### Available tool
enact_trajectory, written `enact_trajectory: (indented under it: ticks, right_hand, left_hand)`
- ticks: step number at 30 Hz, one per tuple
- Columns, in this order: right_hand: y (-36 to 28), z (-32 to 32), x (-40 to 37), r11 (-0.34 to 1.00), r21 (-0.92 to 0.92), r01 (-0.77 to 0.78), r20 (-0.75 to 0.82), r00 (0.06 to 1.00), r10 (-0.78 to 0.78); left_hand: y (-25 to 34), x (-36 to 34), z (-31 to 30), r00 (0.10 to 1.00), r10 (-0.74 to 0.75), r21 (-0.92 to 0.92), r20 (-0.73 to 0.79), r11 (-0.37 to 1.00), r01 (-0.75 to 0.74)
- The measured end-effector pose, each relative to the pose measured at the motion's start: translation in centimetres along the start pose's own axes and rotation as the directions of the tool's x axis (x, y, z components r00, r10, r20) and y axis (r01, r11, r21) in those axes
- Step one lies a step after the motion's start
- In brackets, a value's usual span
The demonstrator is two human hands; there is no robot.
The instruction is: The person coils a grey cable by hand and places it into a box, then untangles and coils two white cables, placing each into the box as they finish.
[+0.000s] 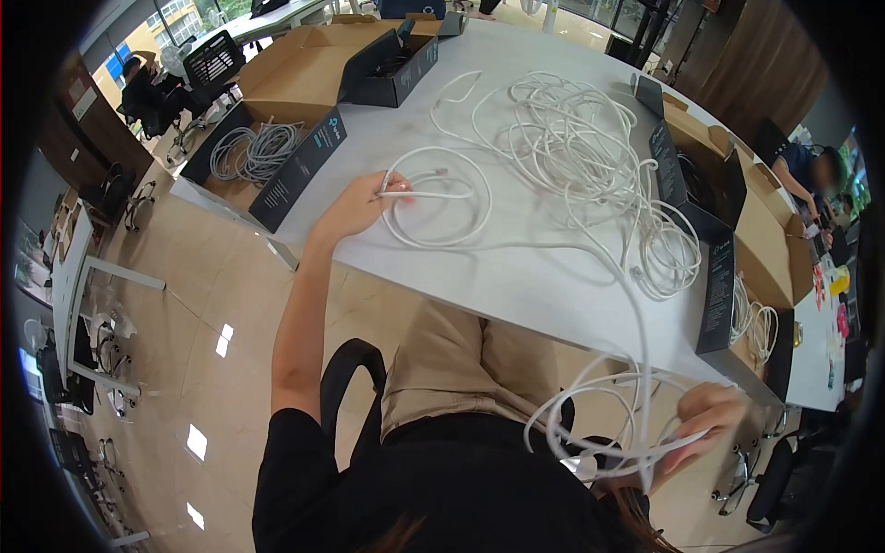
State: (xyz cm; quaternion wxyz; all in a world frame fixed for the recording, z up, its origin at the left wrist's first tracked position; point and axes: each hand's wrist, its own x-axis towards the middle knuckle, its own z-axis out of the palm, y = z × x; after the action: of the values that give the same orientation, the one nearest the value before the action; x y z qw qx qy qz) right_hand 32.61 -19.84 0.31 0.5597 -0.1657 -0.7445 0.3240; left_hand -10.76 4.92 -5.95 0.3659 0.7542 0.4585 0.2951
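My left hand (361,205) is closed on a loop of white network cable (489,205) above the table's near left part. A clear plug end (441,172) of the cable shows inside that loop. Off the table's front right edge, my right hand (705,429) grips several larger coils of white cable (558,429), somewhat blurred. One strand runs along the tabletop between the coils at the two hands. Behind it, a big tangled heap of white cable (572,138) spreads over the table's middle and right.
On the white table (406,120), an open box (300,175) at left holds grey coiled cable (253,152). Another dark box (396,78) stands behind it. Open boxes (719,286) line the right side, one with white coils (756,327). A person (807,175) is at far right, another (147,92) far left.
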Motion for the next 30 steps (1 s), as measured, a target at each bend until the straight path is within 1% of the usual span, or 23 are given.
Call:
enact_trajectory:
  ticks: [1, 3, 4, 5, 6, 7, 9, 10, 11, 12, 14, 15, 18, 19, 22, 23, 25, 26, 27, 28, 30]
  right_hand:
    - [-0.3, -0.2, -0.6, 0.999, -0.048, 0.003, -0.103, 0.995, -0.008]
    - [-1.1, -1.1, -1.7, 0.99, -0.144, -0.008, -0.293, 0.955, -0.035]
    - [-1.3, -1.6, -2.4, 0.982, -0.182, -0.055, -0.44, 0.898, -0.031]
    - [-1.3, -2.4, -3.7, 0.972, -0.211, -0.106, -0.575, 0.818, -0.036]
    - [-1.4, -3.2, -4.4, 0.96, -0.23, -0.16, -0.696, 0.716, -0.048]
    - [-1.8, -4.1, -5.0, 0.941, -0.226, -0.25, -0.701, 0.713, 0.021]
    - [-0.7, -4.2, -5.6, 0.934, -0.243, -0.261, -0.718, 0.696, 0.008]
    - [-0.1, -4.2, -5.9, 0.93, -0.251, -0.268, -0.727, 0.686, 0.001]
    - [0.0, -3.9, -5.6, 0.959, -0.128, -0.252, -0.635, 0.764, 0.115]
    - [0.2, -3.7, -5.3, 0.963, -0.119, -0.244, -0.644, 0.756, 0.112]
    - [0.2, -3.3, -4.8, 0.968, -0.102, -0.231, -0.664, 0.74, 0.107]
    - [0.2, -4.3, -5.5, 0.958, -0.105, -0.268, -0.726, 0.679, 0.11]
    - [-1.3, -7.0, -8.1, 0.945, -0.144, -0.294, -0.818, 0.573, 0.053]
    - [-2.3, -7.8, -9.0, 0.949, -0.109, -0.295, -0.812, 0.577, 0.085]
    - [-3.2, -7.0, -9.0, 0.917, -0.235, -0.321, -0.888, 0.454, -0.069]
    - [-3.4, -8.1, -10.3, 0.909, -0.274, -0.315, -0.869, 0.485, -0.094]
    - [-4.1, -7.8, -11.4, 0.888, -0.214, -0.408, -0.903, 0.429, -0.021]
    - [-4.3, -7.8, -11.6, 0.873, -0.183, -0.453, -0.917, 0.398, 0.014]
    - [-4.1, -7.7, -11.5, 0.894, -0.16, -0.418, -0.906, 0.422, 0.035]
    - [-4.0, -8.0, -11.9, 0.899, -0.159, -0.407, -0.927, 0.376, 0.006]
    - [-3.8, -8.7, -12.8, 0.909, -0.16, -0.384, -0.959, 0.279, -0.051]
  left_hand:
    - [-0.1, -0.4, 0.0, 0.999, 0.041, -0.06, -0.014, 0.997, -0.042]
    - [-0.3, -1.5, -0.6, 0.991, 0.119, -0.185, -0.056, 0.975, -0.127]
    - [-0.4, -2.3, -1.0, 0.998, 0.035, -0.328, -0.044, 0.944, -0.048]
    - [0.0, -3.4, -1.7, 0.999, -0.045, -0.462, -0.021, 0.886, 0.031]
    - [0.6, -4.2, -2.1, 0.992, -0.121, -0.583, 0.014, 0.806, 0.107]
    - [1.4, -4.9, -2.2, 0.991, -0.135, -0.676, 0.011, 0.729, 0.106]
    - [2.8, -6.0, -2.4, 0.987, -0.158, -0.832, 0.007, 0.547, 0.094]
    - [3.4, -6.3, -2.3, 0.996, -0.074, -0.924, 0.059, 0.373, 0.083]
    - [3.9, -6.6, -2.1, 0.995, 0.019, -0.979, 0.096, 0.185, 0.09]
    - [4.3, -6.7, -2.1, 0.986, 0.117, -0.993, 0.115, -0.009, 0.117]
    - [4.7, -6.5, -2.5, 0.985, 0.168, -0.988, 0.034, -0.145, 0.059]
    - [4.8, -6.4, -2.5, 0.982, 0.187, -0.976, -0.011, -0.217, 0.031]
    - [3.9, -6.0, -3.3, 0.954, 0.259, -0.925, -0.152, -0.376, -0.046]
    - [3.8, -6.1, -3.5, 0.955, 0.232, -0.898, -0.185, -0.435, -0.069]
    - [1.9, -5.3, -4.0, 0.917, 0.142, -0.794, -0.372, -0.561, -0.235]
    - [1.4, -5.1, -4.2, 0.905, 0.162, -0.779, -0.393, -0.581, -0.235]
    - [0.8, -4.3, -4.8, 0.877, 0.203, -0.751, -0.436, -0.619, -0.23]
    - [0.6, -4.0, -4.8, 0.876, 0.24, -0.78, -0.419, -0.59, -0.211]
    - [0.4, -3.7, -4.9, 0.874, 0.277, -0.807, -0.4, -0.559, -0.192]
    - [0.3, -3.4, -4.9, 0.871, 0.315, -0.833, -0.378, -0.527, -0.171]
    - [1.6, -3.2, -4.1, 0.934, 0.145, -0.894, -0.328, -0.368, -0.257]
